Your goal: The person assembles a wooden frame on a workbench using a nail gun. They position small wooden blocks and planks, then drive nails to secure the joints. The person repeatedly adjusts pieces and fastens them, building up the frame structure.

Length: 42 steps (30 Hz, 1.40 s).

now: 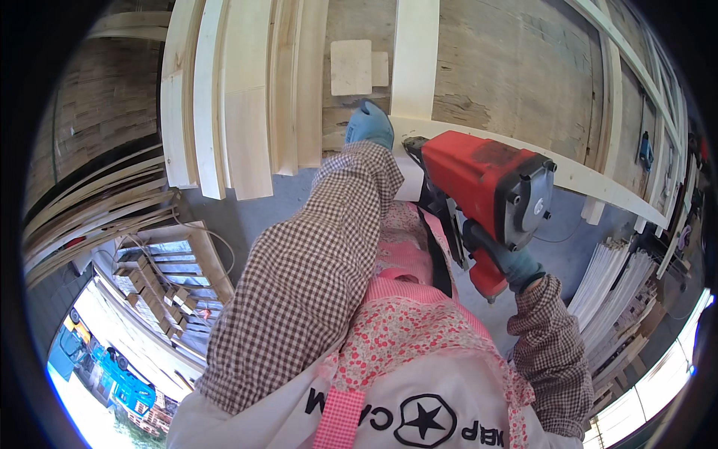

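Nearest me on the right, my gloved right hand (512,258) has its fingers wrapped around the grip of the red nail gun (479,176), whose nose sits at the left end of a pale wooden strip (598,179). Farther, just left of that nose, my left hand (372,126) has bent fingers; I cannot tell whether they hold anything. Beyond lies a small wood block (351,67), with long boards (249,142) to its left
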Motion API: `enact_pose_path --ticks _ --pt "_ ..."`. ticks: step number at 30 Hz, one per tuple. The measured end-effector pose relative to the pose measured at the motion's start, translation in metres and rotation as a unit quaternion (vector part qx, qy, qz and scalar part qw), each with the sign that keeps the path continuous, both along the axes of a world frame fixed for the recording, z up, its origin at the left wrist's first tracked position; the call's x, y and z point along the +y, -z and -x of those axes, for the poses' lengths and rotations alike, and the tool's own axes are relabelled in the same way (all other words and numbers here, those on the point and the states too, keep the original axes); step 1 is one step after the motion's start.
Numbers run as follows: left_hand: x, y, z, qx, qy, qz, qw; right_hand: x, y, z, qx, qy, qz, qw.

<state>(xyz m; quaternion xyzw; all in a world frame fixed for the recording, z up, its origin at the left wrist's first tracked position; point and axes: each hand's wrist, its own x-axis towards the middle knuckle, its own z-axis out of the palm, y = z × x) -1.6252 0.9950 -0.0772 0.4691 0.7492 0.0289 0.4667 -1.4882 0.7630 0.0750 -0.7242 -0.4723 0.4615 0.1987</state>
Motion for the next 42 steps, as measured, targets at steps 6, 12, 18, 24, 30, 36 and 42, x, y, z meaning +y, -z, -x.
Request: enact_pose_path --ticks 6,12,18,24,30,36,42 --pt "0.0 -0.011 -0.003 -0.016 0.014 0.007 1.0 -0.014 -0.001 0.006 -0.023 -0.051 0.001 0.998" --pt "-0.001 0.003 -0.001 -0.016 0.002 0.013 1.0 0.002 -0.021 0.015 0.087 0.093 0.154 0.98" --pt "-0.009 -0.017 0.021 -0.04 0.116 -0.252 0.96 -0.118 -0.002 0.027 0.103 0.265 0.167 0.944" --pt "0.065 -0.051 0.031 0.078 0.323 -0.354 0.874 -0.193 -0.025 0.053 -0.033 0.331 0.145 0.932" --pt "0.08 -0.035 -0.019 0.204 0.436 -0.196 0.855 -0.257 -0.003 0.088 -0.073 0.563 0.196 0.8" --pt "0.079 -0.042 -0.016 0.24 0.431 -0.199 0.847 -0.288 -0.024 0.118 0.016 0.725 0.23 0.649" --pt "0.065 -0.077 -0.006 0.222 0.256 -0.318 0.885 -0.347 -0.004 0.153 0.031 0.733 0.301 0.609"
